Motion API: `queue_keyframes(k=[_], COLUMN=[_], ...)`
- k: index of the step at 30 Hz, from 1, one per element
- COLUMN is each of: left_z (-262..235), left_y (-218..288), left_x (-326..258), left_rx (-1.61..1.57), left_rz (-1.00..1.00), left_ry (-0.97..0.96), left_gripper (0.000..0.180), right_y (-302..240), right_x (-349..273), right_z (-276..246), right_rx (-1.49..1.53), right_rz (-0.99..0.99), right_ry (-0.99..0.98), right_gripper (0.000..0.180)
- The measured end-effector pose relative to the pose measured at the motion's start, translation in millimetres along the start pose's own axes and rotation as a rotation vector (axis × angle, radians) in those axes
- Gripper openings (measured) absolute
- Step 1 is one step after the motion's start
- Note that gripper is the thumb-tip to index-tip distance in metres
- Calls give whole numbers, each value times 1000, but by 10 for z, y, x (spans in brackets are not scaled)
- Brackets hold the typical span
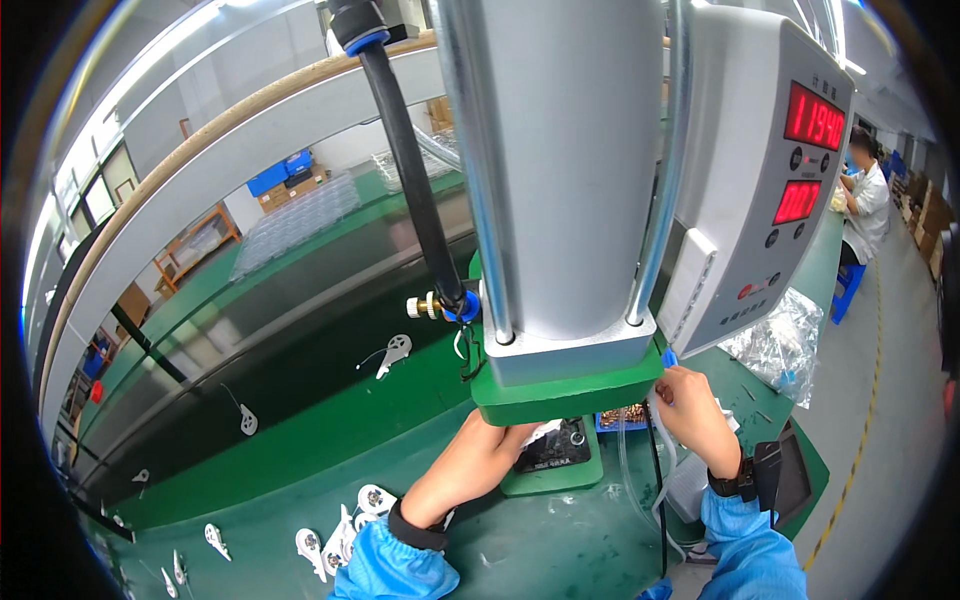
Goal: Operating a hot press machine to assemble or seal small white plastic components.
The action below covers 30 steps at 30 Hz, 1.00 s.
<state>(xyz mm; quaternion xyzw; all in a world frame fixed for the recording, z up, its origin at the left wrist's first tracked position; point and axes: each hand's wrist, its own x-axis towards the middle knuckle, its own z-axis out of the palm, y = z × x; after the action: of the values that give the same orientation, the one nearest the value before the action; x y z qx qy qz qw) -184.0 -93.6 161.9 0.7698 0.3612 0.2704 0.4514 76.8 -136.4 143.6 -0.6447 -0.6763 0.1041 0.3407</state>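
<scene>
My left hand [468,458] reaches under the green press head [570,390], its fingertips partly hidden by it. They close at a white plastic part [543,432] on the black plate [556,454] of the green base [548,483]. Right of the press head, my right hand [692,408] is raised with its fingers pinched together. A small blue tip [669,357] shows just above those fingers; what they hold is not clear. Clear tubing [668,460] hangs below this hand. White wheel-shaped parts [340,540] lie in a pile beside my left wrist.
The grey press cylinder [560,160] and a white counter box [760,180] with red digits rise ahead. A blue tray [608,422] holds small copper-coloured pieces. Single white parts [249,420] lie on the green belt. A clear plastic bag [785,345] lies at right; a person [868,210] sits beyond.
</scene>
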Motion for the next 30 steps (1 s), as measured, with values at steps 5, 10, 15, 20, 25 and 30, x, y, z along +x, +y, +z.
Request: queue_keyframes(k=[5, 10, 15, 20, 25, 30], left_z=[145, 140, 128, 140, 159, 207], left_y=[-18, -141, -5, 40, -34, -80], left_x=[28, 47, 30, 38, -19, 1], left_rx=[160, -52, 101, 143, 134, 120], left_rz=[112, 58, -52, -2, -57, 45], left_ry=[110, 91, 37, 90, 228, 251], left_gripper=[24, 27, 28, 26, 20, 18], right_y=[63, 97, 92, 53, 5, -67], right_x=[-22, -23, -17, -16, -25, -5], right_z=[-13, 26, 32, 23, -21, -24], right_rx=[17, 59, 56, 34, 83, 84], right_rz=[16, 0, 2, 21, 20, 15], right_ry=[1, 8, -10, -33, -13, -27], right_gripper=[12, 11, 10, 11, 12, 12])
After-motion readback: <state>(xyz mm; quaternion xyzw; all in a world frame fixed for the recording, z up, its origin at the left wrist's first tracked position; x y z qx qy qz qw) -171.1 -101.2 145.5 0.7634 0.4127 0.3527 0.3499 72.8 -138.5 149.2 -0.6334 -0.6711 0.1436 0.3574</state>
